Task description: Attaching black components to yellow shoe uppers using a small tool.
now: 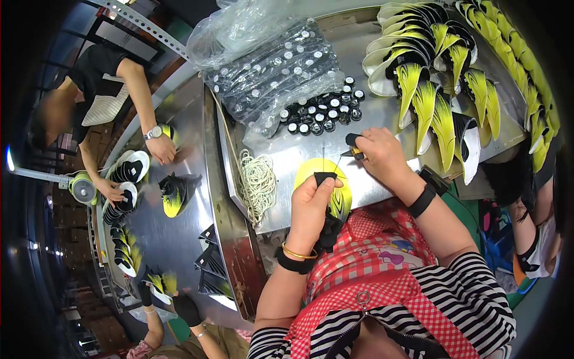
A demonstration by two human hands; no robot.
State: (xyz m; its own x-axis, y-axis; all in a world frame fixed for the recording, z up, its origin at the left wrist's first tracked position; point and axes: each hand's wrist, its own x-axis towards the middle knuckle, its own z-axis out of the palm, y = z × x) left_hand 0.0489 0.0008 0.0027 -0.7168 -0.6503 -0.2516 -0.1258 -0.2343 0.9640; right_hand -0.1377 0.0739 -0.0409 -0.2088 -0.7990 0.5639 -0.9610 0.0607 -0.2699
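My left hand [309,206] is closed on a yellow-and-black shoe upper [342,202], with the thumb pressing its black upper edge. The upper lies at the metal table's near edge, against my apron. My right hand [384,157] is closed round a small black-and-yellow tool [357,154] with a thin dark tip pointing at the upper. I cannot make out its exact kind. A dark rounded piece [353,139] shows at my right fingers. Thin dark thread seems to run near the tip.
Ahead are several small black spools [318,117] with white tops and a plastic bag [272,66] of more. A bundle of pale cord [257,182] lies left. Stacked yellow uppers [442,128] fill the right. Co-workers handle uppers at the left table [194,179]; another person is at far right.
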